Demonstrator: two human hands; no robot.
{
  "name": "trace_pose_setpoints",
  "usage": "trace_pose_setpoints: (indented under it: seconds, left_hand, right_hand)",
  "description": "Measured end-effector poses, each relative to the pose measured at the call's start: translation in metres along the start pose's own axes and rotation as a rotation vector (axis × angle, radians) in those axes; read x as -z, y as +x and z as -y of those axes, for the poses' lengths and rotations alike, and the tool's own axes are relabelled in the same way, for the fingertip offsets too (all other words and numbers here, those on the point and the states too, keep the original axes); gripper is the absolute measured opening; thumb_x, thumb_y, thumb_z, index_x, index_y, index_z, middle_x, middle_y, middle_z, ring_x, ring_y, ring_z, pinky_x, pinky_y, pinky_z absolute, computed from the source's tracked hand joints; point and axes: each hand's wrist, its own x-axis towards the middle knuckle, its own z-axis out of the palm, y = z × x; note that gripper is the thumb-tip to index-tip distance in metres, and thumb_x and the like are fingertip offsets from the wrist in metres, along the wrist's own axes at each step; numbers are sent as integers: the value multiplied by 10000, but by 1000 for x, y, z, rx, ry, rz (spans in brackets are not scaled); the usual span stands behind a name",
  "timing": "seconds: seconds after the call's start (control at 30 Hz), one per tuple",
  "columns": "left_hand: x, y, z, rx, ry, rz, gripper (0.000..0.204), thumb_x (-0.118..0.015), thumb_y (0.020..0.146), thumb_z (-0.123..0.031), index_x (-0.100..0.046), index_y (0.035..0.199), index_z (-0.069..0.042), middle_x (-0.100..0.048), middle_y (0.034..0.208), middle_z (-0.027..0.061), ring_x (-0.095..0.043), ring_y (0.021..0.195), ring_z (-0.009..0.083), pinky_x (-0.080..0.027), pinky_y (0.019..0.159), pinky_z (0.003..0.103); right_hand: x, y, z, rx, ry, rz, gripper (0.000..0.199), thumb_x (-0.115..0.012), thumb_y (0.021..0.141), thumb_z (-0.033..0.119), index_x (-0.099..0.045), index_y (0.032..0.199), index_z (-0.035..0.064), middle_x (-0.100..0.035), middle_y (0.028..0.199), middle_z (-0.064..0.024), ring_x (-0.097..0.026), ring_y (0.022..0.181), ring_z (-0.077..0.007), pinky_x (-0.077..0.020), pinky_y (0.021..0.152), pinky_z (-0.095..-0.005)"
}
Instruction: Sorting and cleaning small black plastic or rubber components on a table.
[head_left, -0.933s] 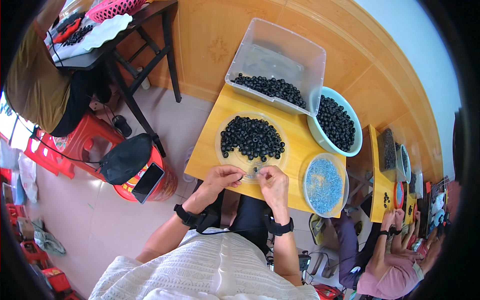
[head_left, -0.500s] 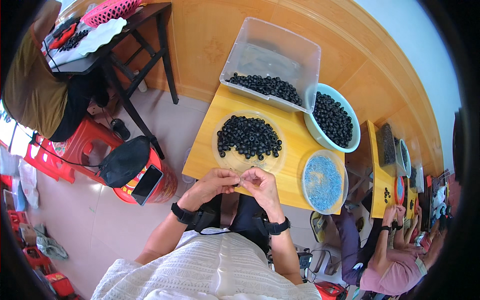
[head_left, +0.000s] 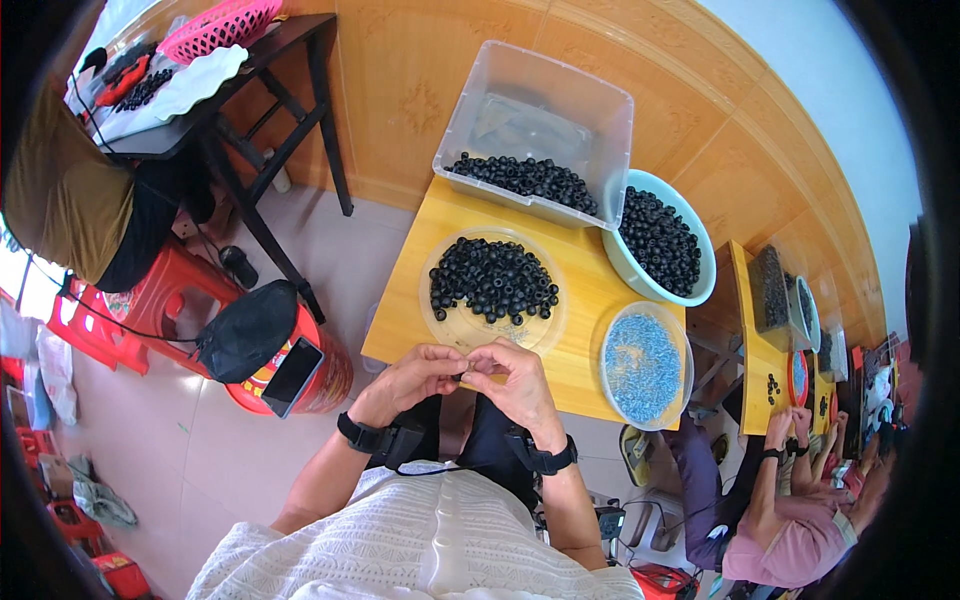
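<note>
Both hands, the left hand (head_left: 412, 375) and right hand (head_left: 512, 382), met fingertip to fingertip, pinching one small black ring (head_left: 461, 375) just off the yellow wooden worktop (head_left: 580, 290). The round clear plate of black rings (head_left: 492, 280) remained heaped, so most work seemingly lay ahead.

On the small yellow wooden table (head_left: 580, 300), the round clear plate of black rings (head_left: 492, 288) lies nearest the person, with the shallow dish of blue pieces (head_left: 641, 365) to its right. Farther back stands the clear plastic tub (head_left: 540, 130), and to its right the pale round bowl (head_left: 660, 240) (both holding black rings). Left of the table sits a red plastic stool (head_left: 300, 370).
</note>
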Motion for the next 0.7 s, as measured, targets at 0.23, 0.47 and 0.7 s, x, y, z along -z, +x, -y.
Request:
trace_pose_setpoints:
  seconds: [0.23, 0.47, 0.7]
  left_hand:
    - [2, -2, 0, -9, 66, 19, 104, -601, 852, -125, -628, 892, -32, -624, 831, 19, -547, 694, 76, -447, 640, 200]
    - [3, -8, -4, -104, 1, -67, 166, -566, 873, -123, -622, 978, -6, -624, 863, 30, -562, 731, 85, -476, 694, 215]
    - [5, -15, -8, -173, 25, -91, 178, -557, 875, -101, -612, 1012, -2, -618, 935, 32, -565, 813, 87, -473, 758, 218]
  right_hand:
    - [-1, -3, 8, 100, -183, 35, 141, -653, 731, 21, -596, 859, 5, -570, 780, -120, -594, 714, -271, -483, 629, -331]
    - [-9, -2, 5, 111, -251, -108, 125, -620, 752, 4, -555, 859, -4, -546, 772, -138, -571, 715, -310, -458, 621, -369]
    - [-10, -2, -6, 128, -309, -205, 104, -596, 757, -31, -542, 844, -14, -546, 769, -156, -564, 694, -336, -451, 610, -378]
